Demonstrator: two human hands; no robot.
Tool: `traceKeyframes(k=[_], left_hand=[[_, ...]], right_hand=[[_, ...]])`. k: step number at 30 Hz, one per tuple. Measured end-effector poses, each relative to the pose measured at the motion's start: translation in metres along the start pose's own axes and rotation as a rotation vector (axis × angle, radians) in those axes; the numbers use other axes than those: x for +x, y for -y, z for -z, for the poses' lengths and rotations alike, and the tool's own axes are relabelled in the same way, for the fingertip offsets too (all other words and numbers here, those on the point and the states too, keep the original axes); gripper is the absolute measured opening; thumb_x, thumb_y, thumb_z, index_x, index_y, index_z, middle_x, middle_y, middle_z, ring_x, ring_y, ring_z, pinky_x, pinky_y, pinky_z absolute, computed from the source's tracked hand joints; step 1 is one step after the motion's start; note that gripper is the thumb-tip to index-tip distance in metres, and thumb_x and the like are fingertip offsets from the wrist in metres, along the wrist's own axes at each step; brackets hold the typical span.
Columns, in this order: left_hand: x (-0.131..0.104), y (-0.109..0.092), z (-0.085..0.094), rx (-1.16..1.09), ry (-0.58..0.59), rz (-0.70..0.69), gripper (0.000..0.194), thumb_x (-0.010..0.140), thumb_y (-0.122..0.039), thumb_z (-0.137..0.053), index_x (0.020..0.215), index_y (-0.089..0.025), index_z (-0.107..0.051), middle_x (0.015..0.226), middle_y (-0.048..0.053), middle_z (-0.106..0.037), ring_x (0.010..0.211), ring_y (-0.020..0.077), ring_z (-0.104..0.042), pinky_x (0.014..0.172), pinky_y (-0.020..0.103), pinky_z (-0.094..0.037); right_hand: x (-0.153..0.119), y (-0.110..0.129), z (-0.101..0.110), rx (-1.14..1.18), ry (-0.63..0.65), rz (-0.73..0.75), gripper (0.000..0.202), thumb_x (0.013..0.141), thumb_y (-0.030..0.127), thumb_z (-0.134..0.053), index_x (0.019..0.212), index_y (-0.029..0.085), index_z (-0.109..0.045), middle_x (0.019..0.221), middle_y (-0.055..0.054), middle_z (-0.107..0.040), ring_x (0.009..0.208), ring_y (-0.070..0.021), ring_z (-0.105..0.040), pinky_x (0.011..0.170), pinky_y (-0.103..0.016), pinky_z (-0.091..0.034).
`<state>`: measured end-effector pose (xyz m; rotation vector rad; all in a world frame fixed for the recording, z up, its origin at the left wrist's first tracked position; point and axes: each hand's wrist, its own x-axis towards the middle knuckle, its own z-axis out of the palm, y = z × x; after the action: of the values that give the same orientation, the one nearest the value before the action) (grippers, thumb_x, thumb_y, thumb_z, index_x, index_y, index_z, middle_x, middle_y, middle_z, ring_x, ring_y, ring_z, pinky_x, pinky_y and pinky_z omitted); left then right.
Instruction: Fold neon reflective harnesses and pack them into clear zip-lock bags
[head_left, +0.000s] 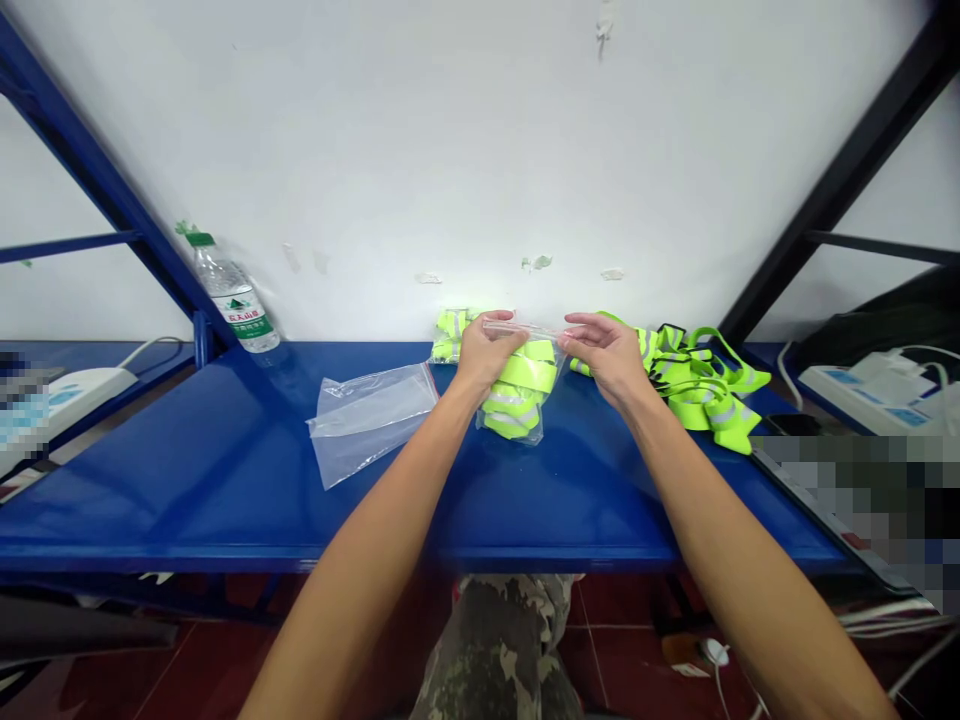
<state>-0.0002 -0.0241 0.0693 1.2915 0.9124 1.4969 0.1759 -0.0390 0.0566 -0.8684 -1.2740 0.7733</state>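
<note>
A clear zip bag [534, 432] with folded neon-yellow reflective straps [517, 385] inside hangs between my hands, its lower end near the blue tabletop. My left hand [487, 350] pinches the left end of the bag's top edge between thumb and fingers. At the right end of that edge, my right hand [606, 352] grips with thumb and fingertips. Behind my left hand lies another bundle of yellow straps [451, 330], partly hidden. Loose yellow reflective straps with black buckles [701, 385] are heaped to the right of my right hand.
Flat clear bags [375, 415] lie left of my left forearm. A water bottle [236, 298] leans at the back left by the blue frame post [112, 170]. A dark-edged, partly blurred object [825, 510] sits at the right edge, beside a white power strip [870, 395].
</note>
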Motion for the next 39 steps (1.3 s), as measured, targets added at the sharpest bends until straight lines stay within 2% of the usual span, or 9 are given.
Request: traceKeyframes(k=[8, 14, 19, 22, 24, 28, 31, 36, 39], left_hand=[[-0.002, -0.004, -0.002, -0.04, -0.036, 0.05, 0.041, 0.057, -0.015, -0.077, 0.094, -0.016, -0.059, 0.073, -0.002, -0.064, 0.064, 0.0118, -0.059, 0.063, 0.025, -0.047], [-0.002, 0.002, -0.004, -0.015, -0.017, 0.03, 0.051, 0.059, -0.017, -0.079, 0.106, -0.017, -0.057, 0.078, 0.0, -0.067, 0.069, 0.014, -0.064, 0.069, 0.028, -0.051], [-0.003, 0.007, -0.006, -0.009, 0.03, -0.01, 0.054, 0.063, -0.016, -0.077, 0.112, -0.017, -0.054, 0.081, 0.002, -0.069, 0.07, 0.0144, -0.065, 0.069, 0.028, -0.052], [-0.004, 0.009, -0.008, 0.017, 0.032, -0.029, 0.053, 0.065, -0.016, -0.075, 0.114, -0.017, -0.054, 0.086, 0.004, -0.069, 0.073, 0.0151, -0.065, 0.071, 0.029, -0.053], [-0.004, 0.011, -0.008, 0.043, 0.023, -0.052, 0.053, 0.067, -0.016, -0.074, 0.116, -0.017, -0.053, 0.089, 0.005, -0.07, 0.076, 0.016, -0.066, 0.074, 0.03, -0.053], [-0.006, 0.013, -0.012, 0.104, 0.032, -0.103, 0.052, 0.07, -0.018, -0.073, 0.118, -0.016, -0.051, 0.094, 0.007, -0.069, 0.086, 0.0183, -0.067, 0.082, 0.033, -0.051], [-0.009, 0.015, -0.016, 0.166, 0.023, -0.131, 0.049, 0.072, -0.017, -0.072, 0.117, -0.017, -0.052, 0.097, 0.007, -0.068, 0.09, 0.0188, -0.066, 0.085, 0.033, -0.051], [-0.009, 0.017, -0.018, 0.073, 0.018, -0.079, 0.043, 0.079, -0.025, -0.07, 0.116, -0.02, -0.05, 0.089, 0.003, -0.067, 0.081, 0.0164, -0.065, 0.077, 0.03, -0.051], [-0.006, 0.019, -0.014, -0.035, -0.008, -0.012, 0.032, 0.085, -0.025, -0.062, 0.115, -0.021, -0.05, 0.084, 0.001, -0.066, 0.074, 0.0139, -0.064, 0.07, 0.027, -0.051]], right_hand=[[0.004, -0.005, 0.004, -0.047, -0.044, 0.011, 0.037, 0.055, 0.031, -0.085, 0.087, 0.02, -0.069, 0.071, -0.001, -0.069, 0.068, -0.0178, -0.067, 0.078, -0.041, -0.059], [0.001, -0.002, -0.001, -0.06, 0.018, 0.036, 0.041, 0.061, 0.031, -0.081, 0.098, 0.021, -0.068, 0.078, -0.001, -0.07, 0.076, -0.0182, -0.068, 0.081, -0.039, -0.057], [-0.001, 0.002, -0.005, -0.086, 0.02, 0.048, 0.036, 0.061, 0.027, -0.079, 0.094, 0.02, -0.068, 0.073, 0.0, -0.068, 0.074, -0.0178, -0.067, 0.075, -0.035, -0.056], [-0.001, 0.002, -0.006, -0.117, 0.007, 0.073, 0.032, 0.06, 0.026, -0.077, 0.091, 0.02, -0.069, 0.078, -0.002, -0.07, 0.077, -0.0185, -0.067, 0.076, -0.035, -0.055], [-0.001, 0.0, -0.006, -0.13, 0.004, 0.074, 0.034, 0.062, 0.027, -0.075, 0.095, 0.02, -0.068, 0.081, -0.002, -0.07, 0.077, -0.0186, -0.066, 0.076, -0.036, -0.055], [-0.001, -0.003, -0.007, -0.14, 0.032, 0.074, 0.052, 0.065, 0.03, -0.074, 0.114, 0.02, -0.062, 0.079, -0.001, -0.069, 0.076, -0.0186, -0.066, 0.076, -0.036, -0.054], [-0.002, -0.001, -0.008, -0.196, 0.067, 0.113, 0.052, 0.067, 0.031, -0.073, 0.116, 0.02, -0.061, 0.078, 0.0, -0.068, 0.076, -0.0183, -0.065, 0.075, -0.036, -0.053], [-0.001, 0.0, -0.005, -0.25, 0.023, 0.172, 0.042, 0.069, 0.028, -0.07, 0.109, 0.018, -0.062, 0.078, -0.002, -0.066, 0.073, -0.0181, -0.064, 0.068, -0.033, -0.052], [-0.001, 0.0, -0.003, -0.311, -0.015, 0.183, 0.044, 0.071, 0.028, -0.068, 0.113, 0.019, -0.059, 0.08, -0.002, -0.068, 0.077, -0.0195, -0.066, 0.07, -0.034, -0.052]])
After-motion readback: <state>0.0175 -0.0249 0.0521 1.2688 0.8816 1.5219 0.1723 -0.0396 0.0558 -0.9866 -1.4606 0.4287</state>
